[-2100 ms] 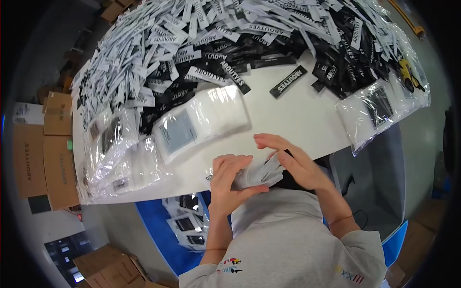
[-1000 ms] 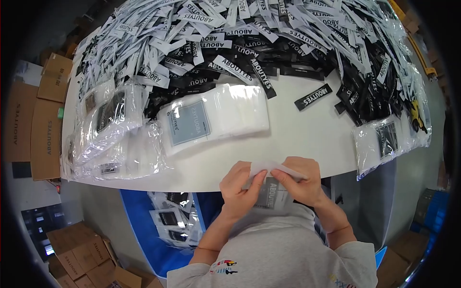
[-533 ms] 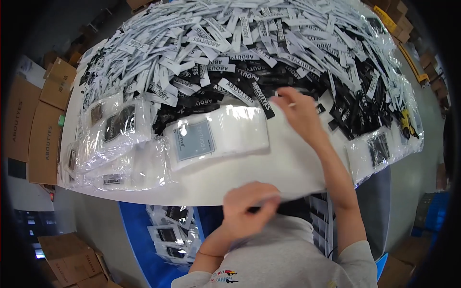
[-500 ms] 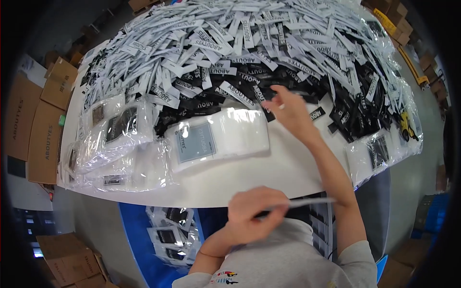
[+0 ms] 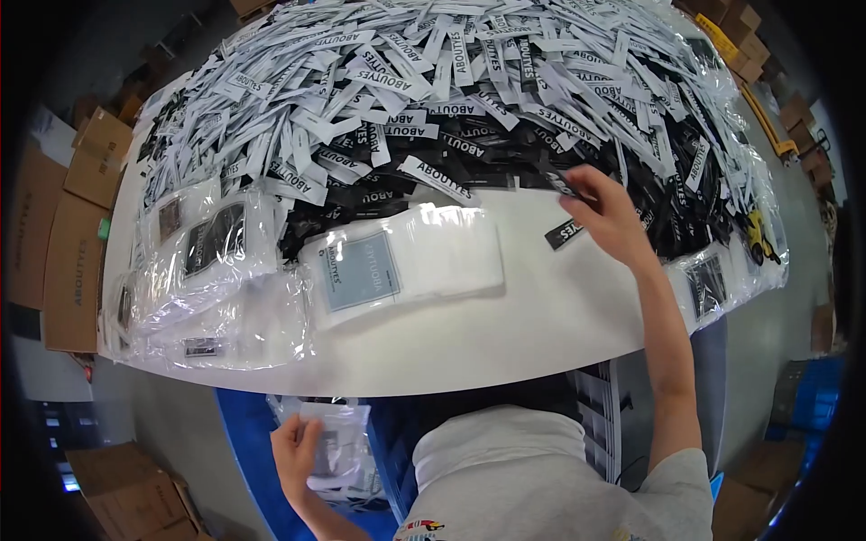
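Note:
A big heap of white and black woven labels (image 5: 469,81) covers the far part of the white table (image 5: 505,325). My right hand (image 5: 606,213) reaches to the heap's near edge, its fingertips pinched on a black label (image 5: 552,185). Another black label (image 5: 565,234) lies loose on the table just under that hand. My left hand (image 5: 296,449) is down below the table's front edge. It grips the side of a clear plastic bag (image 5: 341,451) that lies on other bags in a blue bin (image 5: 244,424).
A stack of clear bags with a grey card (image 5: 401,266) lies mid-table. Filled clear bags (image 5: 212,261) pile up at the left, and another one (image 5: 713,284) sits at the right edge. Cardboard boxes (image 5: 68,243) stand on the floor to the left.
Both hands were together on a bag at my chest. My right hand has since reached out to the black labels. My left hand has gone down to the bin with the bag.

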`<state>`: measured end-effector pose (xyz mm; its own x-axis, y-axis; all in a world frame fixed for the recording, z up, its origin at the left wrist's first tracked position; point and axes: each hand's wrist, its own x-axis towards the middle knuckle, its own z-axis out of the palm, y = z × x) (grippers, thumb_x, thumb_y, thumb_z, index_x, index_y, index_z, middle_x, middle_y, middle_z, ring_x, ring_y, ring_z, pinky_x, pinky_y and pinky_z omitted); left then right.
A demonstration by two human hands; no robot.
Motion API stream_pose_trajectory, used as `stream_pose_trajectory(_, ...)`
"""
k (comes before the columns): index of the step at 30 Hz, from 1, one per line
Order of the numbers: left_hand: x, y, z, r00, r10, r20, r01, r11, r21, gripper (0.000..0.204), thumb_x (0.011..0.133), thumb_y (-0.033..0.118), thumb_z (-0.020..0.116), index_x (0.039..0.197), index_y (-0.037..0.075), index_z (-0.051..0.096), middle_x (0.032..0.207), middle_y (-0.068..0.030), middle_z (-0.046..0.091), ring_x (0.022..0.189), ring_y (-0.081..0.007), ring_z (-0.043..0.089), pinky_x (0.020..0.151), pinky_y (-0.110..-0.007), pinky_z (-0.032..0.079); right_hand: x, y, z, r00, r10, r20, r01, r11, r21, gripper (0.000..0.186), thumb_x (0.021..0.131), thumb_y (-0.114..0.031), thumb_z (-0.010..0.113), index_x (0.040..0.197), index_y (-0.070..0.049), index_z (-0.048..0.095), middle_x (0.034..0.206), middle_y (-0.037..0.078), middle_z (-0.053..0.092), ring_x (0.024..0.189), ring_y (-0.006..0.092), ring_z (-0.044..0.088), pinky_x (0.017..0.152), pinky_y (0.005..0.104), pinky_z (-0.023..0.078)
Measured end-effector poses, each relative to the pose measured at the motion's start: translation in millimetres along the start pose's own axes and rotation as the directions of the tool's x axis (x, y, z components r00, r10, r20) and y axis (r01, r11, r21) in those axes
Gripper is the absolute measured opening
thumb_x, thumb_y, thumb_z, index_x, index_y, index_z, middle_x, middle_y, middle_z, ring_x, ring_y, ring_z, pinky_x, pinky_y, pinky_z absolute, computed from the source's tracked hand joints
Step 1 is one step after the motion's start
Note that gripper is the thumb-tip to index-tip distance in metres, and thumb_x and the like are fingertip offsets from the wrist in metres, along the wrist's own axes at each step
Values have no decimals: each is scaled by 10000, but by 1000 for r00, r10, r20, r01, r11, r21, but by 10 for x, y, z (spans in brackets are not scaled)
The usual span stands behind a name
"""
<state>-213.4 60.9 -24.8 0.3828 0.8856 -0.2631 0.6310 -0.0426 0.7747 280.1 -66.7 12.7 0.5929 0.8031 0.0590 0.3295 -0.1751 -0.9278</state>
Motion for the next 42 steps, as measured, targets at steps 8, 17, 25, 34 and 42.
stream_pose_trajectory(8, -67, -850, 124, 949, 303, -93, -166, 726, 668, 433, 667, 269, 776, 935, -32, 616, 922, -196, 636, 879, -382, 589, 777, -431, 457, 653, 207, 1101, 966, -241, 92, 242, 722, -648, 260, 842, -225, 624, 940, 0, 540, 992, 201, 549, 916, 368, 550, 755, 432, 461)
stream_pose_trajectory(17, -19, 1839, 1233, 399, 914, 72, -826, 393, -405, 168, 703, 29, 747, 850, 5, 668, 797, -100, 670, 727, -235, 642, 658, -308, 515, 464, 318, 509, 955, -293, -44, 231, 830, -508, 190, 879, -161, 588, 960, 7, 552, 877, 180, 552, 802, 364, 533, 700, 419, 418)
stream_pose_trajectory(25, 849, 1743, 1160, 501, 842, 199, -848, 433, 304, 409, 647, 166, 783, 1009, 37, 641, 1037, -82, 596, 1010, -314, 531, 858, -382, 464, 125, 23, 198, 942, -115, -316, 49, 977, -210, 133, 899, -142, 593, 934, -18, 559, 776, 62, 548, 689, 104, 525, 612, 241, 415)
stream_pose_trajectory(34, 1416, 1290, 1149, 459, 827, 325, -887, 449, 110, 289, 723, 114, 730, 983, 19, 646, 951, -90, 641, 876, -262, 589, 751, -352, 496, -672, 229, 267, 897, 2, -443, 139, 948, 287, 85, 906, -108, 550, 882, -30, 571, 676, -5, 547, 562, 35, 460, 498, 200, 343)
stream_pose_trajectory(42, 659, 1436, 1391, -46, 962, 269, -904, -155, 399, 229, 757, 114, 715, 956, 21, 653, 980, -78, 658, 879, -184, 632, 727, -293, 520, -1047, -139, 618, 946, 246, 211, -300, 911, 283, 218, 883, -161, 581, 732, -9, 625, 568, -6, 528, 485, 51, 444, 427, 212, 314)
